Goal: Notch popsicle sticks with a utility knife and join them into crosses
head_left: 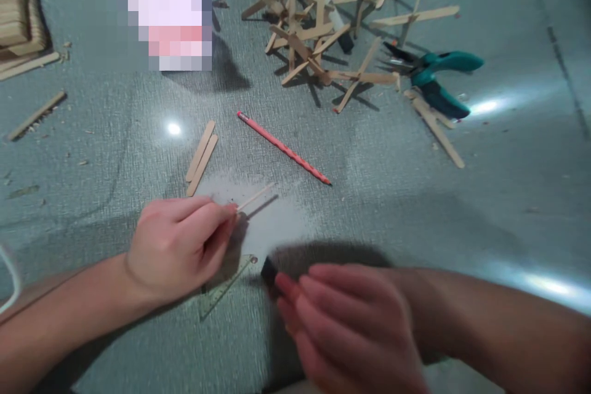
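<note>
Left hand [182,246] pinches one end of a thin stick [256,196], its long axis slanting forward and right above the counter [392,209]; right hand [351,326], apart from the left, grips a dark piece [268,269], perhaps a block though blurred, on the stick's near side.

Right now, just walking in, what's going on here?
Someone's left hand pinches a thin wooden stick above pale dust. Their right hand holds a small dark block, apart from the stick. A red pencil lies beyond, with crossed wooden sticks and teal-handled pliers farther off.
</note>
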Demonstrator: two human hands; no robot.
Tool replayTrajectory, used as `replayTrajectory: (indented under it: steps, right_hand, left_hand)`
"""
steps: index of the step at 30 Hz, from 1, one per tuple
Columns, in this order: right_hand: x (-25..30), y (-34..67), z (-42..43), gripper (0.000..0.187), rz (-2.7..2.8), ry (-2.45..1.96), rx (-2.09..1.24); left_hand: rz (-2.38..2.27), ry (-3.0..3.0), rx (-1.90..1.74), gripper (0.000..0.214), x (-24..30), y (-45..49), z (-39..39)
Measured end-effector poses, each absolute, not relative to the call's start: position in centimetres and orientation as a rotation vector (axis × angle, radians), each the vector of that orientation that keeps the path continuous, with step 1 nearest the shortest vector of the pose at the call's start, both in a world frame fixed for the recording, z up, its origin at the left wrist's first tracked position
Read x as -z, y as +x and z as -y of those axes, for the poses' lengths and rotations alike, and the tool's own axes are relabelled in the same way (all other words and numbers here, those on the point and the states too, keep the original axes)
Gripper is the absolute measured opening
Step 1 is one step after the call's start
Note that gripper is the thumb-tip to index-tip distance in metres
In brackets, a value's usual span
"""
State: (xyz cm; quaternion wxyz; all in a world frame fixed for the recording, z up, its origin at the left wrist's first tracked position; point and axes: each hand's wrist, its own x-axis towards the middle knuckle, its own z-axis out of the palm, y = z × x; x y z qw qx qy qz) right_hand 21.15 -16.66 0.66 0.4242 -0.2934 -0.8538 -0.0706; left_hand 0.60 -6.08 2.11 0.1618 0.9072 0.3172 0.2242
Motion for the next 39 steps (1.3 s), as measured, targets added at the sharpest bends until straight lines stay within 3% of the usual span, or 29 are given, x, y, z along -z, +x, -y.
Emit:
replayTrajectory:
  steps: [2,5,8,14,18,25,31,39]
  right_hand:
    - [-1.1,21.9,16.0,0.031,2.076,-0.969,0.068]
    - [-1.5,23.6,14.1,0.016,2.143,-0.792,-0.139]
    - [-1.6,24.9,12.7,0.007,2.001,-0.961,-0.326]
    - [-1.0,25.4,11.8,0.018,1.823,-1.097,-0.608]
    - [-0.7,25.4,11.5,0.014,1.805,-1.145,-0.674]
    - [-0.7,25.3,11.6,0.020,1.843,-1.123,-0.790]
    - [-1.0,24.5,11.5,0.021,1.858,-1.125,-0.840]
    - [-1.8,22.6,10.7,0.016,1.872,-1.144,-0.942]
  left_hand:
    - [-0.890,2.544,-0.552,0.011,-2.1,0.5,5.8]
    - [-0.881,2.535,-0.516,0.018,-2.0,0.4,5.6]
    - [-0.833,2.508,-0.470,0.021,-1.8,0.4,5.6]
    - [-0.793,2.692,-0.429,0.013,-1.3,0.3,6.2]
    - [-0.728,2.763,-0.413,0.015,-1.6,0.2,4.7]
    - [-0.372,2.776,-0.139,0.043,-1.5,-0.3,1.0]
    - [-0.474,2.747,0.017,0.055,-1.7,0.1,1.8]
    - [-0.514,2.706,-0.033,0.064,-1.3,0.0,1.8]
